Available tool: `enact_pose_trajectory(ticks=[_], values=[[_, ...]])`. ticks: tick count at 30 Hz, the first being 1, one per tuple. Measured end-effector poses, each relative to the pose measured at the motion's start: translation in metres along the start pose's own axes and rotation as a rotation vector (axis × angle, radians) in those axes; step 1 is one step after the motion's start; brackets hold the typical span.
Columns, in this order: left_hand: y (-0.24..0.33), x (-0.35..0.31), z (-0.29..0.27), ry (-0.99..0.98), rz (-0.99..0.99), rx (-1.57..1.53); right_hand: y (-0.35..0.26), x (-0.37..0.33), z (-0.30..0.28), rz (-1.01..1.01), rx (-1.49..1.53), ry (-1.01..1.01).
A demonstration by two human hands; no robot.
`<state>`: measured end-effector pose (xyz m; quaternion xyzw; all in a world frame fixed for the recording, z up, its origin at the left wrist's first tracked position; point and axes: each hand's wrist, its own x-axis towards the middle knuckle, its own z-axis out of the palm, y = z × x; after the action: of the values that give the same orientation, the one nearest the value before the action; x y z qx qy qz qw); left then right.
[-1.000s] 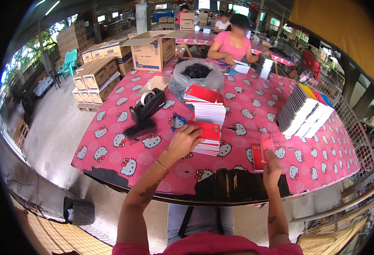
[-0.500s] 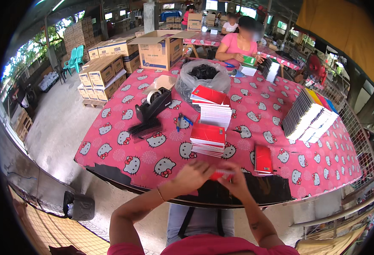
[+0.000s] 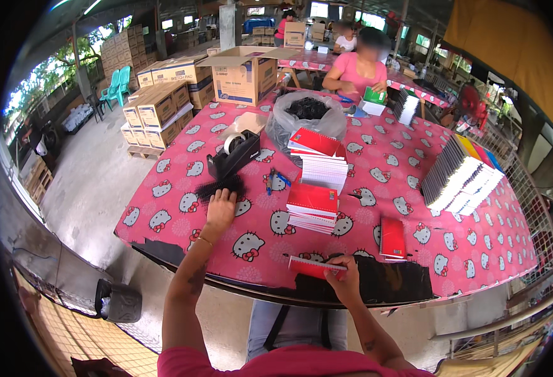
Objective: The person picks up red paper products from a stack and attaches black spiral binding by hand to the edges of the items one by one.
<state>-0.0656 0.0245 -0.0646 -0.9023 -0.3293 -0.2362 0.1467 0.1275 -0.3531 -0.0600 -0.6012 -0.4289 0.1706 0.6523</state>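
Observation:
My right hand [image 3: 345, 276] grips the right end of a small red notebook [image 3: 314, 266] with a row of punched holes along its upper edge, held over the table's near edge. My left hand [image 3: 221, 210] reaches forward, its fingertips touching a pile of black binding coils [image 3: 210, 188]; its fingers are slightly apart. In front of the hands stands a stack of red notebooks [image 3: 312, 200], and a taller stack [image 3: 319, 147] rises behind it. Another red notebook [image 3: 392, 237] lies to the right of my right hand.
A black tape dispenser [image 3: 233, 157] and blue pens [image 3: 276, 181] lie beyond the coils. A clear bag of black material [image 3: 306, 116], an open carton [image 3: 237, 81] and spiral notebooks [image 3: 462, 176] stand farther off. Across the table sits a person in pink [image 3: 358, 69].
My left hand has let go of the red notebook and moved left and forward to the black coils. The right hand keeps the notebook, now more fully visible.

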Motion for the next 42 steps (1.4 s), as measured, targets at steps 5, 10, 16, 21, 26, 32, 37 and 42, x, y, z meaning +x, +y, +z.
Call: enact_pose_trajectory(ticks=[5, 10, 16, 21, 26, 32, 37, 42], values=[[-0.01, -0.003, -0.012, 0.278, -0.1, 0.159, 0.0, 0.012, 0.008, 0.074, -0.018, -0.063], [0.009, -0.009, -0.013, -0.088, -0.169, 0.122, -0.01, 0.011, 0.015, 0.188, 0.078, -0.139], [0.014, -0.018, -0.029, -0.039, -0.135, 0.101, -0.014, 0.015, 0.014, 0.204, -0.014, -0.231], [0.023, -0.037, -0.029, 0.004, -0.112, 0.069, -0.005, 0.019, 0.018, 0.175, -0.033, -0.251], [0.036, -0.041, -0.034, 0.03, -0.146, 0.012, -0.01, 0.023, 0.02, 0.195, -0.044, -0.292], [0.037, -0.038, -0.041, 0.174, -0.011, 0.072, -0.007, 0.026, 0.024, 0.145, -0.035, -0.306], [0.085, -0.042, -0.094, 0.138, -0.346, -0.514, -0.007, 0.025, 0.022, 0.203, -0.002, -0.275], [0.146, -0.09, -0.125, -0.011, -0.429, -1.26, -0.015, 0.027, 0.028, 0.194, -0.01, -0.241]])
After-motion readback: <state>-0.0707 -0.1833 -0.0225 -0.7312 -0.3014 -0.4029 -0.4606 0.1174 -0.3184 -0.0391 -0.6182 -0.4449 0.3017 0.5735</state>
